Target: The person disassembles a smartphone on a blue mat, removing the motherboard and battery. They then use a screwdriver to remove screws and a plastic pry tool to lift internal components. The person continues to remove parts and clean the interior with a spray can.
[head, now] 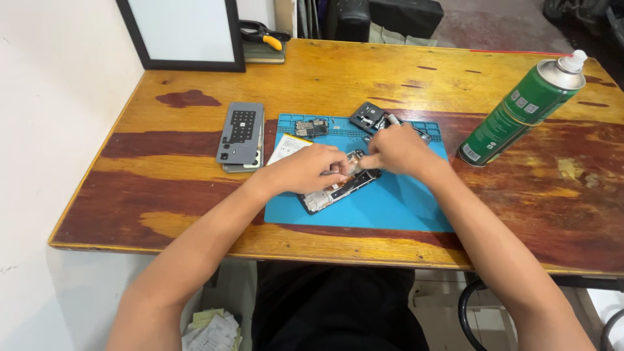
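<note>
Both hands are working over an opened phone [339, 188] that is lying tilted on the blue mat [390, 208] near the middle of the table [195, 195]. The left hand [314, 168] is resting on the phone's upper end with its fingers curled together, seemingly pinching a small part, though what sits between the fingertips is too small to tell. The right hand [396, 149] is meeting it from the other side, fingers closed toward the same spot just above the frame; whether it is gripping a tool or a part cannot be told. To do this well, the left hand should probably be keeping the frame pressed flat on the mat while the right is working with a light pull, since such small pieces are likely to bend or tear. Loose parts are lying close by: a circuit board [311, 127] and a dark module [368, 117] at the mat's far edge, a grey cover [241, 132] to the left of the mat. A green spray can [520, 110] is lying tilted at the right, well apart from the hands.
</note>
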